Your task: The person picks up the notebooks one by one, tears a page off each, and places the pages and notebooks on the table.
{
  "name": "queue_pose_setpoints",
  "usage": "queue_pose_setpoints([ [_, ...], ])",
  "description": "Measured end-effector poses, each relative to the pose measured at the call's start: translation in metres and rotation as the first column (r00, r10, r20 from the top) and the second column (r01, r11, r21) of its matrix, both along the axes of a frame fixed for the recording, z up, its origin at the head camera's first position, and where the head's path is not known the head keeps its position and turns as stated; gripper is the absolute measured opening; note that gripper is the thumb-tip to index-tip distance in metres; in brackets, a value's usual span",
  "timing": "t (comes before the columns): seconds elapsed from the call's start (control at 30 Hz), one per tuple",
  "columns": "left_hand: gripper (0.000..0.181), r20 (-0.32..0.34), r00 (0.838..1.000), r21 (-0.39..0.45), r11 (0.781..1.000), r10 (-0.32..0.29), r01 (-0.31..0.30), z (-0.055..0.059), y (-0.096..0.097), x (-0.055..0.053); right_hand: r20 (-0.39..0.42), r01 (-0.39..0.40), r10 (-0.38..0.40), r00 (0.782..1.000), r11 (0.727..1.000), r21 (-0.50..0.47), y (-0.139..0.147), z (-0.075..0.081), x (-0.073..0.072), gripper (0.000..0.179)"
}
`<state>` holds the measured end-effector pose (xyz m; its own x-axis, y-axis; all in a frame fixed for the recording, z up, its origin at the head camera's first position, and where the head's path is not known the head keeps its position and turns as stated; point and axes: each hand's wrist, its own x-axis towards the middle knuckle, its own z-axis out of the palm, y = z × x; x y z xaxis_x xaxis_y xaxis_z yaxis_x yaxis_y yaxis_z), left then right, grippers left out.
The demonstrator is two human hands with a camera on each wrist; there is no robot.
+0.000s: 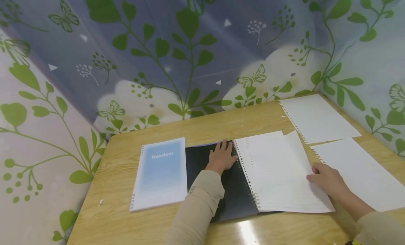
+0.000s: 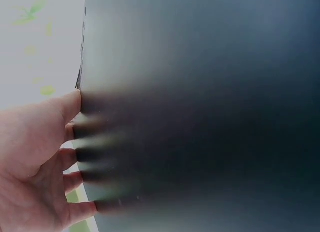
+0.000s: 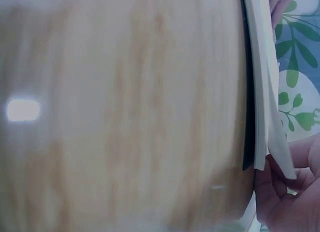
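Note:
An open spiral notebook (image 1: 286, 174) lies on the table, its black cover (image 1: 238, 199) folded out to the left and lined white pages on the right. My left hand (image 1: 221, 157) rests on that cover beside the binding, fingers spread; in the left wrist view the fingertips (image 2: 85, 207) meet the dark cover's surface. At the notebook's right edge, my right hand (image 1: 327, 178) pinches the top sheet (image 1: 294, 150) between thumb and fingers. The right wrist view shows this sheet (image 3: 280, 142) bent away from the stack of pages below it.
A blue-and-white notebook (image 1: 162, 174) marked "freedom" lies left of the black cover. Two loose sheets with punched edges, one farther back (image 1: 319, 118) and one nearer (image 1: 364, 171), lie on the right of the wooden table (image 1: 117, 167). A leaf-patterned curtain (image 1: 202, 72) hangs behind.

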<state>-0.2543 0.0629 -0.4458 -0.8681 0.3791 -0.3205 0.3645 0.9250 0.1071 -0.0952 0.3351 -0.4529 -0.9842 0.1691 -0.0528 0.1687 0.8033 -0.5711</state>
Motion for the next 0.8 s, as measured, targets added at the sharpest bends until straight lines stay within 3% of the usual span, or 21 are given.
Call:
queue_pose_setpoints([
  [0.23,0.060,-0.003,1.000,0.031,1.000,-0.005,0.005,0.001,-0.003,-0.002,0.004,0.010,-0.010,1.000,1.000,0.001,0.007,0.001,-0.001,0.024],
  [0.37,0.059,0.022,1.000,0.148,0.989,0.018,-0.021,-0.002,-0.005,-0.006,-0.025,0.009,-0.009,1.000,1.000,0.008,0.013,0.001,-0.001,0.019],
  [0.47,0.056,0.038,0.996,0.314,0.946,0.076,-0.084,-0.002,-0.006,-0.009,-0.043,0.011,-0.012,0.999,1.000,-0.024,0.018,0.005,-0.004,0.022],
  [0.57,0.059,0.050,0.994,0.479,0.871,0.094,-0.107,0.006,-0.004,-0.013,-0.026,-0.005,0.002,1.000,0.994,-0.106,0.023,0.016,-0.011,0.030],
  [0.67,0.070,0.148,0.988,0.604,0.788,0.043,-0.124,0.024,-0.001,-0.016,0.011,-0.042,0.045,0.999,0.981,-0.191,0.028,0.029,-0.022,0.037],
  [0.73,0.075,0.222,0.975,0.625,0.769,-0.008,-0.136,0.036,-0.001,-0.017,0.031,-0.067,0.077,0.997,0.966,-0.249,0.030,0.037,-0.030,0.036],
  [0.8,0.070,0.276,0.959,0.623,0.772,-0.068,-0.125,0.047,-0.004,-0.018,0.044,-0.073,0.089,0.995,0.953,-0.294,0.030,0.043,-0.036,0.036],
])
